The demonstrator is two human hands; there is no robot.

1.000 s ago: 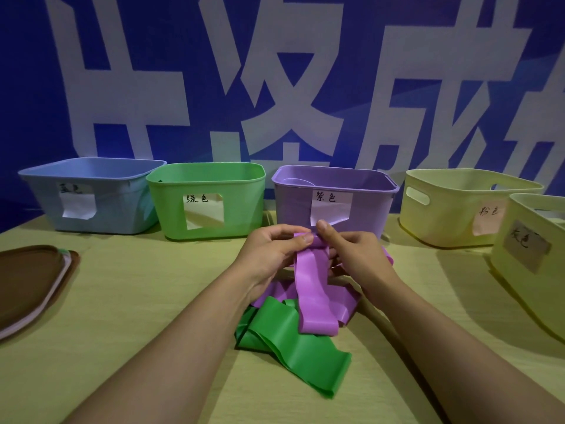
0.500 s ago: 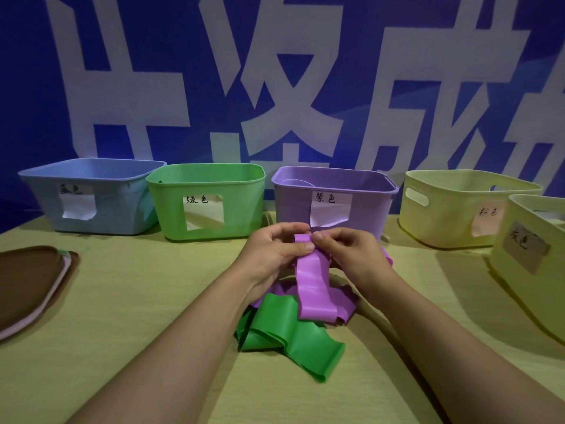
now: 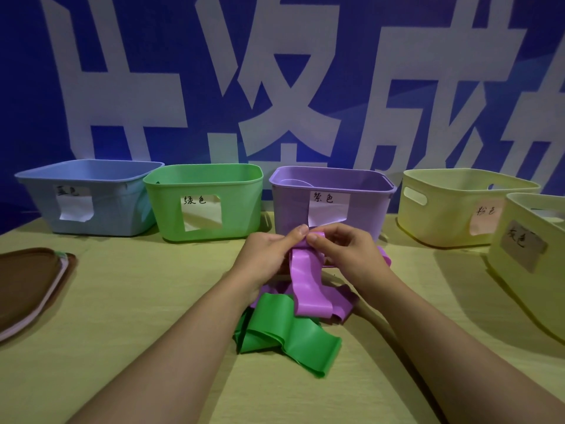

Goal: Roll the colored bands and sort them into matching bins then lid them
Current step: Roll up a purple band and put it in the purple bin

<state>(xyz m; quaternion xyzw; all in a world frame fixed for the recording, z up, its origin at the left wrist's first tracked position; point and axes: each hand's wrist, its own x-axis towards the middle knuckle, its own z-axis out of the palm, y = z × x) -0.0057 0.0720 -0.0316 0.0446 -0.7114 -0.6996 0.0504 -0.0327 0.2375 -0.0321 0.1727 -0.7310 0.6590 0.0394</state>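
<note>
Pinching top end of purple band (image 3: pixel 305 280) with left hand (image 3: pixel 266 255) and right hand (image 3: pixel 348 252), just before purple bin (image 3: pixel 333 203); tail trailing onto desk (image 3: pixel 146 301) over green band (image 3: pixel 284 335).

The purple band (image 3: pixel 307 283) and green band (image 3: pixel 284 332) look like smooth, slightly glossy rubber. The bins, such as the purple bin (image 3: pixel 293 209) at twelve o'clock, are matt plastic with paper labels. The worktop (image 3: pixel 137 301) shows matt wood grain.

Head view, forward-down, near table (image 3: pixel 122 301)
</note>
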